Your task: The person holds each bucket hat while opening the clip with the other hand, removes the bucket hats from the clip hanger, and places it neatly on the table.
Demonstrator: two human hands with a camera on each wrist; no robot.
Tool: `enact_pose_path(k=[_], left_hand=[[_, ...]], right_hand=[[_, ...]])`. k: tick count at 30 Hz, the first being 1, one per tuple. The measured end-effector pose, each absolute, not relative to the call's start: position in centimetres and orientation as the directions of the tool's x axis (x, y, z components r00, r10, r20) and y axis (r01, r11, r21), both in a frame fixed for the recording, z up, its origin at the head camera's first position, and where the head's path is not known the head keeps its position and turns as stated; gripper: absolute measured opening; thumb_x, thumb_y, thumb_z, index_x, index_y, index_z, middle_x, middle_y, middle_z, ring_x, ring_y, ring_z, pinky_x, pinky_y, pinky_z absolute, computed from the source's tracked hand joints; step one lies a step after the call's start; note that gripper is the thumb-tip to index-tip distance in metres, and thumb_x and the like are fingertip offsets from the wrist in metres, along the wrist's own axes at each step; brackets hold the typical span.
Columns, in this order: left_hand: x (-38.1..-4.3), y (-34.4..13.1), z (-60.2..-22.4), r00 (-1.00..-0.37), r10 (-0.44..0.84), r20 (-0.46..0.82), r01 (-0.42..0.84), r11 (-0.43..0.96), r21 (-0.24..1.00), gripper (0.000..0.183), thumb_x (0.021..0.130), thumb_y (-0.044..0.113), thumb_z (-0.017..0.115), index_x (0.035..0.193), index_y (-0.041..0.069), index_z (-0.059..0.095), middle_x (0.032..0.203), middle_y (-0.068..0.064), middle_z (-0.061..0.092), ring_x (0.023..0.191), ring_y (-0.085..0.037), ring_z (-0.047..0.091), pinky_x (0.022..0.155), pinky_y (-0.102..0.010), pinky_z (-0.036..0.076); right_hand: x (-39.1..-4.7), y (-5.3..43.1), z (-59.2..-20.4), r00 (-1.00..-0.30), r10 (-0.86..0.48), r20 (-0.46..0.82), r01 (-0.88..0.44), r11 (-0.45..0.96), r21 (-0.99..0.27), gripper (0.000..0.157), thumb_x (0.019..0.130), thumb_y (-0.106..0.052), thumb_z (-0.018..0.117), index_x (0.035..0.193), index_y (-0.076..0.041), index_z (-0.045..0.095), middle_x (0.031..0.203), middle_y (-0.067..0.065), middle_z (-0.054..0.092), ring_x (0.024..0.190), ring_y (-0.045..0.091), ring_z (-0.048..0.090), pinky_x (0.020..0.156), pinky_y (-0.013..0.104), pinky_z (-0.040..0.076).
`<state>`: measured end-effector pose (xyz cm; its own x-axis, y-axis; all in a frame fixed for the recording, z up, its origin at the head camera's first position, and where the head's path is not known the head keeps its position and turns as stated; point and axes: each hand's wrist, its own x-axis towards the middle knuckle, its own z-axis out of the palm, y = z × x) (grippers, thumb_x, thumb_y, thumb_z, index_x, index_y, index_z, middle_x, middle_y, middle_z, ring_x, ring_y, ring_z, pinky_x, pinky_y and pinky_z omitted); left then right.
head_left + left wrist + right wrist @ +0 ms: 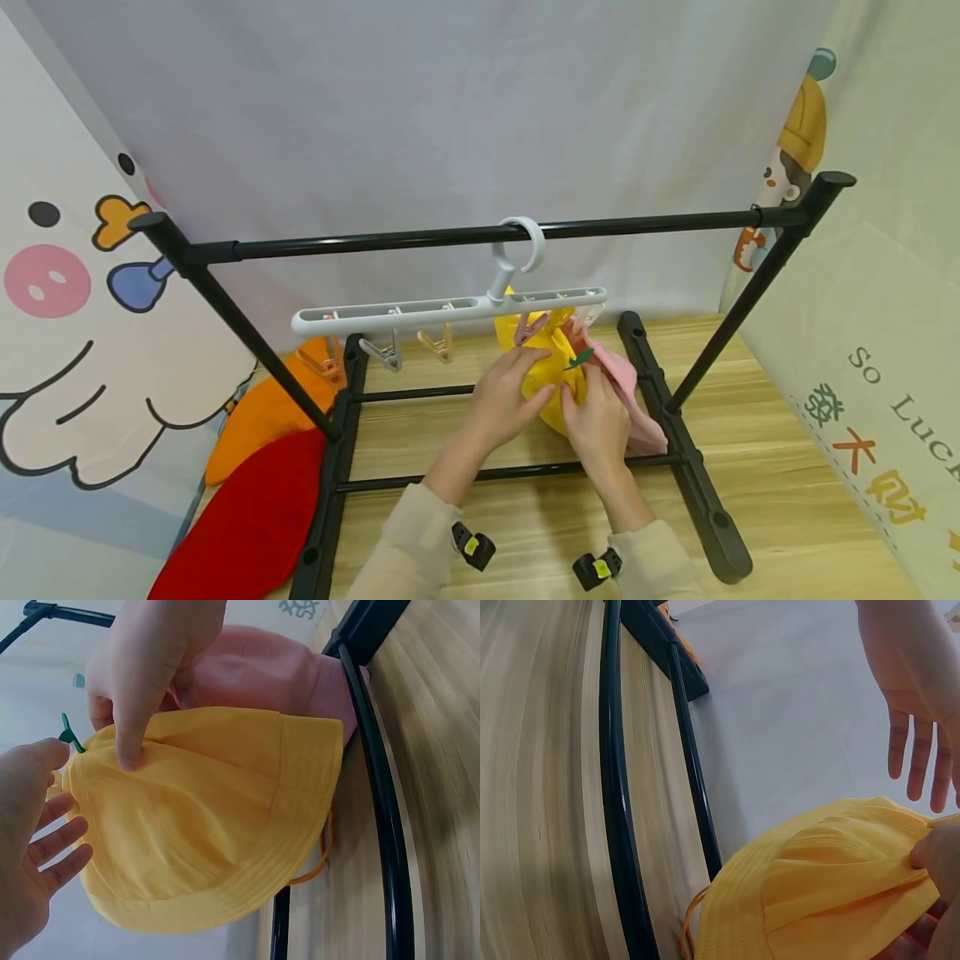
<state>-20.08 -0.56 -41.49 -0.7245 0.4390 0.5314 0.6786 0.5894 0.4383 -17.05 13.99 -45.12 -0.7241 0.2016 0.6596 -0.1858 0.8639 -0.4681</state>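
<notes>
A yellow bucket hat (pixel 553 414) with a green leaf tab hangs under the right half of a pale hanger (pixel 397 315), beside a pinkish clip (pixel 529 328). My right hand (pixel 600 425) pinches its crown, thumb outside and fingers behind, as the right wrist view shows. My left hand (pixel 26 847) is beside the top of the hat, its fingers loosely extended; whether they touch the cloth I cannot tell. Behind the yellow hat (pixel 202 825) hangs a pink hat (pixel 641 408), near a white clip (pixel 588 316). The clips' grip on the cloth is partly hidden.
The hanger hooks over the top bar (pixel 645 225) of a black rack. Grey (pixel 384 353), yellow (pixel 437 342) and orange clips (pixel 324 364) hang along its left half. Orange (pixel 255 425) and red hats (pixel 247 517) lie at the left. Two low crossbars span the rack's feet.
</notes>
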Motion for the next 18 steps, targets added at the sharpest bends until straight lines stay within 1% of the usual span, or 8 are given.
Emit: enact_pose_path(k=[4, 7, 11, 15, 18], left_hand=[[-20.1, -0.1, -41.2, -0.716, 0.426, 0.552, 0.685, 0.581, 0.440, 0.043, 0.083, 0.026, 0.066, 0.122, 0.010, 0.054, 0.118, -0.005, 0.059, 0.110, -0.020, 0.056, 0.090, -0.035, 0.048], [-20.3, 0.2, -41.1, -0.701, 0.413, 0.582, 0.698, 0.565, 0.440, 0.044, 0.083, 0.023, 0.067, 0.122, 0.009, 0.054, 0.127, -0.007, 0.055, 0.119, -0.022, 0.051, 0.094, -0.036, 0.046], [-20.8, 0.4, -40.8, -0.684, 0.391, 0.616, 0.710, 0.554, 0.436, 0.043, 0.082, 0.020, 0.067, 0.121, 0.007, 0.054, 0.130, -0.008, 0.053, 0.123, -0.025, 0.047, 0.096, -0.037, 0.044], [-21.2, 0.4, -40.4, -0.706, 0.375, 0.601, 0.689, 0.559, 0.461, 0.044, 0.082, 0.021, 0.067, 0.121, 0.007, 0.055, 0.124, -0.007, 0.056, 0.117, -0.024, 0.052, 0.094, -0.038, 0.045], [-21.4, 0.4, -40.2, -0.728, 0.371, 0.576, 0.672, 0.551, 0.495, 0.044, 0.082, 0.022, 0.066, 0.122, 0.007, 0.055, 0.123, -0.007, 0.057, 0.116, -0.024, 0.052, 0.094, -0.038, 0.045]], right_hand=[[-16.9, 14.0, -45.1, -0.715, 0.199, 0.670, -0.187, 0.869, -0.459, 0.026, 0.078, -0.014, 0.071, 0.097, 0.000, 0.060, 0.079, 0.014, 0.063, 0.063, 0.030, 0.059, 0.051, 0.042, 0.047], [-16.7, 14.0, -45.0, -0.711, 0.199, 0.675, -0.183, 0.874, -0.451, 0.023, 0.078, -0.013, 0.071, 0.094, 0.000, 0.061, 0.078, 0.014, 0.063, 0.062, 0.030, 0.059, 0.050, 0.043, 0.047], [-16.4, 14.1, -44.7, -0.706, 0.193, 0.682, -0.192, 0.874, -0.446, 0.021, 0.077, -0.012, 0.071, 0.091, 0.000, 0.061, 0.075, 0.013, 0.062, 0.059, 0.028, 0.056, 0.047, 0.041, 0.045], [-16.1, 14.3, -44.4, -0.700, 0.178, 0.692, -0.214, 0.872, -0.441, 0.017, 0.078, -0.011, 0.070, 0.088, 0.000, 0.061, 0.073, 0.013, 0.061, 0.056, 0.025, 0.054, 0.045, 0.038, 0.043], [-15.8, 14.6, -44.1, -0.697, 0.158, 0.700, -0.237, 0.870, -0.433, 0.016, 0.077, -0.010, 0.070, 0.087, -0.001, 0.061, 0.074, 0.013, 0.062, 0.057, 0.026, 0.056, 0.045, 0.039, 0.044]])
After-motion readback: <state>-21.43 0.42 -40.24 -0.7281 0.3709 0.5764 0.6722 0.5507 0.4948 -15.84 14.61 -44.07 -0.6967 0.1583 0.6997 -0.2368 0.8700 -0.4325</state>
